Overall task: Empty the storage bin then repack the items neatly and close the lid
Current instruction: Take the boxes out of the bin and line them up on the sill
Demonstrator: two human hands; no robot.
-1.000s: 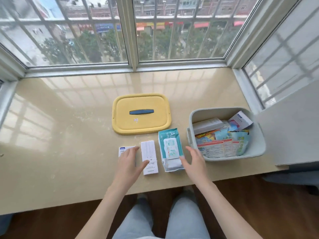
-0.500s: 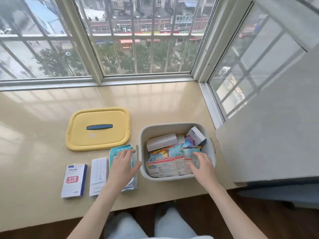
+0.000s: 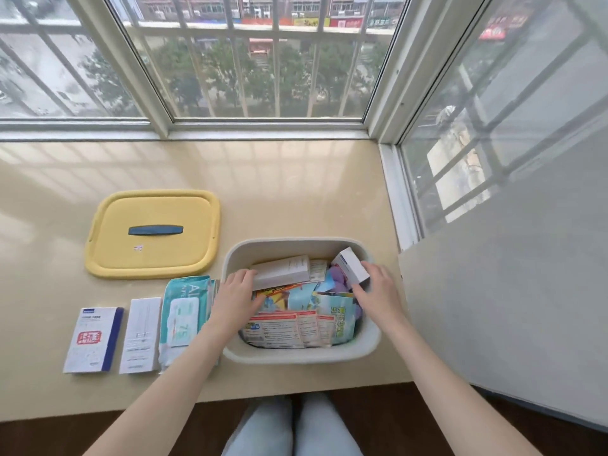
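A barred window spans twelve o'clock above the beige sill; a grey wall stands at three o'clock.

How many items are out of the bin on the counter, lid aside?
3, in a row left of the bin: blue-edged box far left, white box in the middle, wipes pack nearest the bin. The left forearm may hide more.

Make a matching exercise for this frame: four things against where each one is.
Things:
1. yellow lid
2. wipes pack
3. small white box
4. blue-edged box

Places:
A. in the bin, held by the right hand
B. leftmost in the row on the counter
C. on the counter, right beside the bin
D. flat on the counter, behind the row

Pairs: 1-D, 2-C, 3-A, 4-B
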